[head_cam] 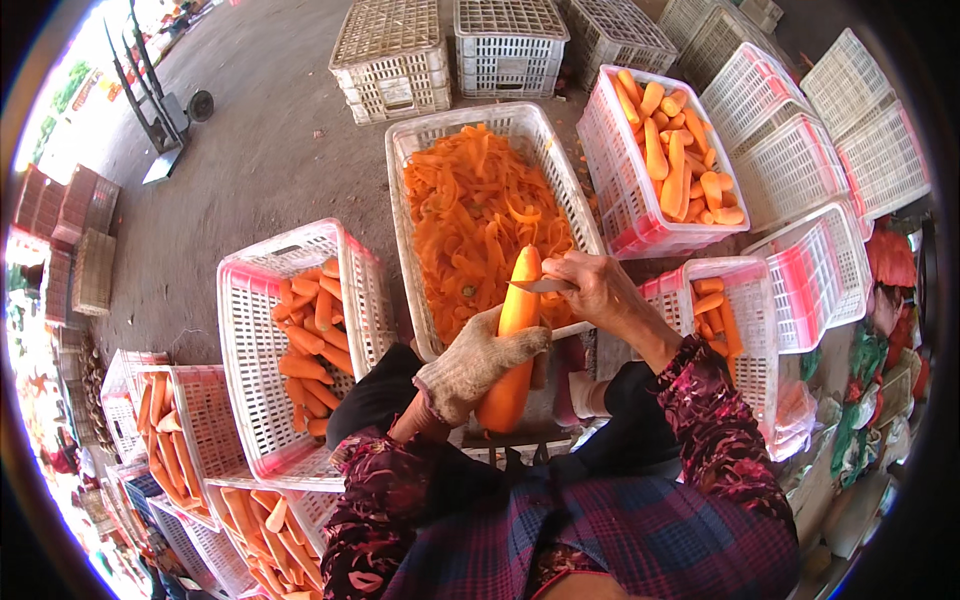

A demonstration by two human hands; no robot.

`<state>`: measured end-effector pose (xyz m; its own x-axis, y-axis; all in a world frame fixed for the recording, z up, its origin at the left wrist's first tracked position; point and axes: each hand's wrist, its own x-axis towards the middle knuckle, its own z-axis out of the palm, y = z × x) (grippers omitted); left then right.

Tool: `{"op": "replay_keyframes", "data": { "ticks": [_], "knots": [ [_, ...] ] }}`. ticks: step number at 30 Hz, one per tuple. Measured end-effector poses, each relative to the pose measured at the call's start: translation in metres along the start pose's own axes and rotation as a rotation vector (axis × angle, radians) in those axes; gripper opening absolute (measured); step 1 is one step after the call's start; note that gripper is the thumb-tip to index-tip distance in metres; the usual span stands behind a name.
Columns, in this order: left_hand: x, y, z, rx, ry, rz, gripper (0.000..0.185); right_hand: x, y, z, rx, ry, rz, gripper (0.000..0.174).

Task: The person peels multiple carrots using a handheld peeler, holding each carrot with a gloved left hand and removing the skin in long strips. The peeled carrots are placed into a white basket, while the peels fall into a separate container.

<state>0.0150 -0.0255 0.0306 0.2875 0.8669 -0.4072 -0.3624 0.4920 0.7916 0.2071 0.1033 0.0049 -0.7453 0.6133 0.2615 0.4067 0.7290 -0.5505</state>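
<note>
A large carrot (519,311) points away from me above the near edge of a plastic crate (589,217). My left hand (472,364), in a knitted work glove, grips the carrot around its thicker lower half. Bare and bent at the fingers, my right hand (600,281) holds a peeler or small blade (536,286); most of its handle is hidden in the fist. The blade lies across the carrot near its narrow tip. Orange carrot peelings (480,217) fill the crate under both hands.
Left of my knee, a tilted crate (251,352) holds carrots (319,330). Peeled carrots (679,157) heap in a crate at the upper right; another carrot crate (750,330) sits by my right arm. Stacked crates (510,56) stand ahead. A hand truck (161,112) is at far left.
</note>
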Motion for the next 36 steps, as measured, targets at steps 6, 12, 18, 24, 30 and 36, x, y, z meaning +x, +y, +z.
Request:
{"op": "replay_keyframes", "data": {
  "ticks": [6, 12, 18, 24, 30, 36],
  "knots": [
    [0.000, -0.011, -0.001, -0.013, -0.181, -0.081, 0.054, -0.008, 0.032, 0.036, 0.120, 0.060, -0.138, 0.016],
    [0.009, -0.039, -0.012, 0.964, 0.376, 0.079, 0.033, -0.021, 0.055, 0.071, -0.255, -0.386, 0.193, 0.019],
    [0.015, -0.040, 0.002, 0.901, 0.371, 0.375, 0.044, -0.032, 0.006, 0.022, 0.787, -0.056, 0.370, 0.053],
    [0.042, 0.018, 0.104, 1.212, 0.267, 0.725, 0.049, -0.082, -0.040, -0.086, 0.574, 0.369, 0.174, 0.035],
    [0.053, 0.051, 0.248, 1.002, -0.136, 1.147, 0.054, -0.192, -0.092, -0.208, 0.054, 0.823, 0.291, 0.033],
    [0.021, 0.067, 0.194, 1.048, 0.000, 0.997, 0.056, -0.281, -0.064, -0.279, -0.690, 0.467, 0.841, 0.042]
  ]
}}
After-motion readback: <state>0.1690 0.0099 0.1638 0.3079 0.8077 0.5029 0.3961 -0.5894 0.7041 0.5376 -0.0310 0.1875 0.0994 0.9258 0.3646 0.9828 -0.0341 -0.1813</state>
